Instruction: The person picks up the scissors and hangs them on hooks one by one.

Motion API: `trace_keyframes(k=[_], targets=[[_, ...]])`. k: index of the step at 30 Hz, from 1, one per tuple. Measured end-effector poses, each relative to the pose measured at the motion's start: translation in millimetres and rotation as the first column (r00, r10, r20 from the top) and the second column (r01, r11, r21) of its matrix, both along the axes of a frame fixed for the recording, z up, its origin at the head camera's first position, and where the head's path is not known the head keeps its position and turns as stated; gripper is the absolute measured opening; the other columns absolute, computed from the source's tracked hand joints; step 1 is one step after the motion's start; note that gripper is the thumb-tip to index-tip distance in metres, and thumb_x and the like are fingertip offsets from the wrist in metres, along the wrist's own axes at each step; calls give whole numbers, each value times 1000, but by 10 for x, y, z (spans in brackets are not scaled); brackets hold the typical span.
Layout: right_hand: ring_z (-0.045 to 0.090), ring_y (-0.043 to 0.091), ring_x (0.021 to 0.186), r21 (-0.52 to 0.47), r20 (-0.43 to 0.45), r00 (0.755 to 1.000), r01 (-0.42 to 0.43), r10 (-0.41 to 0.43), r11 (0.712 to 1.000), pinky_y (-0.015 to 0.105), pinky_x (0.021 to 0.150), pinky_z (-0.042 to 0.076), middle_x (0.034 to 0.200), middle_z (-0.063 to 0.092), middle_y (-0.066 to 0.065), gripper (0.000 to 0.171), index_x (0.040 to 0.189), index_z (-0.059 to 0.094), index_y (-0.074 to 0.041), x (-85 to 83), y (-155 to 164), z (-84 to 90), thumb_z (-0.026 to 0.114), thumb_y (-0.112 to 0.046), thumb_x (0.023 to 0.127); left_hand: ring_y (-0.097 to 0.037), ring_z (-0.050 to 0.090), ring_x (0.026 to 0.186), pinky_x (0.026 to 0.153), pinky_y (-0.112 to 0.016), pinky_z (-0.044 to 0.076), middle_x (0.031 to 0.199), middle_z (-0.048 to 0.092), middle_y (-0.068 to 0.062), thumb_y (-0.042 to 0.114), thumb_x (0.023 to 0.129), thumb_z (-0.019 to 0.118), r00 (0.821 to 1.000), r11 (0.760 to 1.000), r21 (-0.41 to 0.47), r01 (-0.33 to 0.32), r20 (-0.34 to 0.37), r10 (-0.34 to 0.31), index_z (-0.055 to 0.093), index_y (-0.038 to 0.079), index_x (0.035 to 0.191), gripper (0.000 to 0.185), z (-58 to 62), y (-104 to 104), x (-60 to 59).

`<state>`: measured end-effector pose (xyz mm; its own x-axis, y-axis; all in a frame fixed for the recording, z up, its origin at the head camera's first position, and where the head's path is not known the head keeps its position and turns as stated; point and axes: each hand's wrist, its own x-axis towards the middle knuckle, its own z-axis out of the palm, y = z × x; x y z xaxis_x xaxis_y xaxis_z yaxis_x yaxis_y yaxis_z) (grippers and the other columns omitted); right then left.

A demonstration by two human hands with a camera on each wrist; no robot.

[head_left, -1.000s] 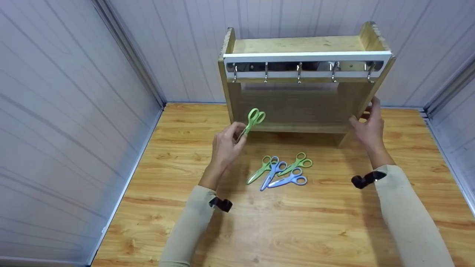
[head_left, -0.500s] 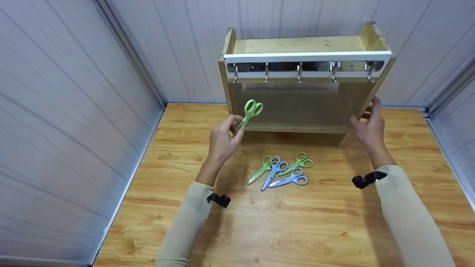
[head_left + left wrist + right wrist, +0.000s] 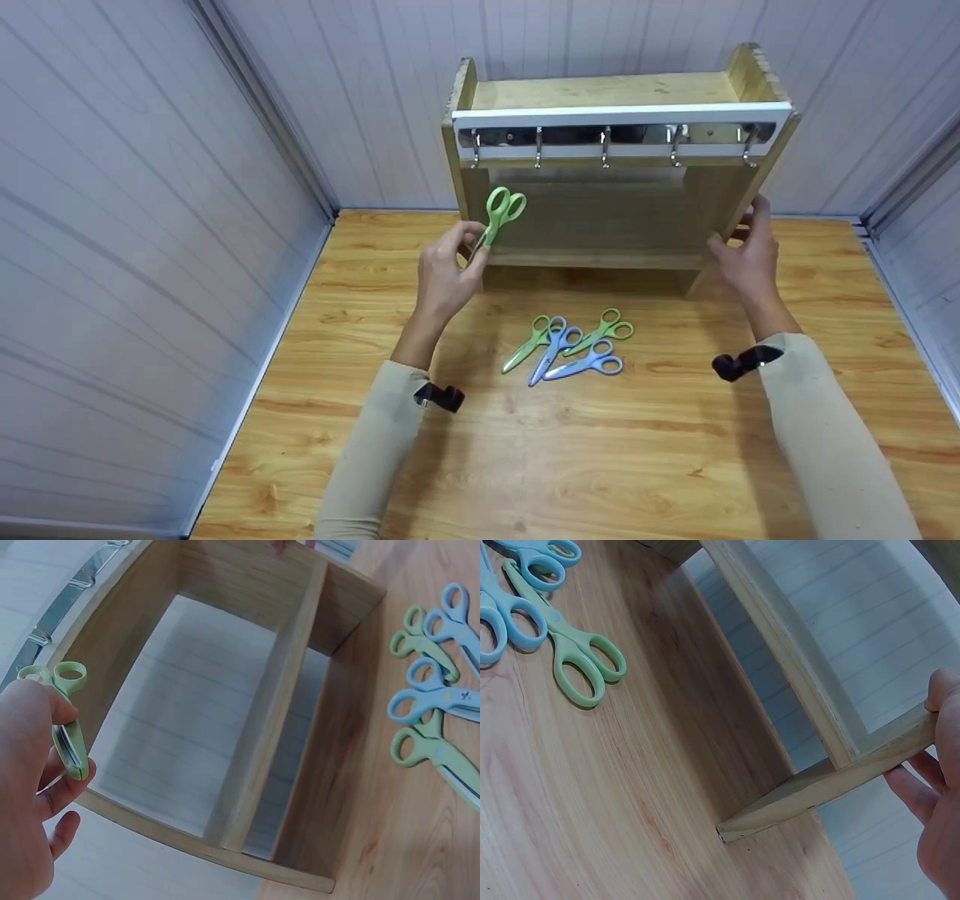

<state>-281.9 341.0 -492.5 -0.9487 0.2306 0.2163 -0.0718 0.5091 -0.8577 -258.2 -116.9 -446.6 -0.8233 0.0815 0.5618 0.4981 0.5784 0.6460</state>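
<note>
Pale panelled walls close in a wooden counter (image 3: 315, 360). At about 10 o'clock from the counter's middle, the left hand (image 3: 444, 276) pinches green scissors (image 3: 498, 214) by the blades, handles up, in front of a wooden rack's (image 3: 600, 217) left post. At 2 o'clock, the right hand (image 3: 742, 259) grips the rack's right side panel, fingers curled round its edge. Five metal hooks (image 3: 604, 146) hang along the rack's top rail. Four loose scissors (image 3: 568, 345), green and blue, lie touching near the counter's middle.
</note>
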Motion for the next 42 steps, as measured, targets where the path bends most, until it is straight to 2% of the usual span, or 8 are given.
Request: trace_keyframes(k=[9,15,18,22,25,34,39,42], targets=[[59,36,138,3,29,1000,-4,4,1000,14,92,49,164,52,26,84,179,18,-26,6,-1,30,66,-23,110,-32,75,83,77,-46,56,90,80,-15,9,99,74,1000,999,53,2,4,-3,77,2,118,21,105,2,-37],[56,39,145,0,60,998,-11,11,1000,26,102,55,170,48,24,85,180,13,-28,-16,17,32,63,-22,111,-33,75,84,80,-37,53,91,80,-16,9,98,75,1000,997,71,8,2,-9,76,2,118,21,159,-19,-50],[60,33,138,5,35,999,-6,6,1000,19,96,54,166,52,24,84,179,17,-27,-10,14,27,65,-21,110,-33,74,84,82,-33,53,90,80,-16,8,98,75,1000,997,81,17,-3,-17,76,1,118,21,175,-25,-65],[59,10,117,15,-34,999,8,-7,1000,9,84,49,154,59,24,83,178,23,-23,2,-12,10,66,-15,107,-31,74,82,82,-30,54,89,79,-16,7,99,74,1000,994,105,27,-19,-25,75,0,118,21,195,-37,-86],[56,6,112,17,-52,999,5,-4,1000,7,82,48,153,59,24,82,177,24,-22,2,-15,1,65,-13,107,-30,74,82,82,-27,55,90,78,-17,6,98,74,999,991,128,30,-21,-28,75,-1,118,21,200,-45,-99],[59,36,135,9,1,1000,-8,8,1000,10,88,48,162,51,27,82,178,20,-25,0,-5,20,64,-19,110,-31,74,84,82,-27,56,94,79,-18,4,98,75,1000,983,184,21,-1,-21,75,-1,118,20,236,-46,-125],[58,40,139,12,16,1000,-6,6,1000,12,90,48,164,51,27,82,179,18,-26,2,-7,28,63,-20,110,-28,72,87,77,-25,52,95,76,-17,5,99,75,999,979,202,20,28,-26,75,-1,120,22,245,-51,-154],[57,40,141,10,32,999,-7,7,1000,14,92,48,166,49,27,83,179,16,-27,-5,-2,26,62,-21,111,-28,72,88,81,-36,58,96,76,-19,5,100,75,999,977,210,29,38,-38,74,-2,121,23,234,-54,-179]])
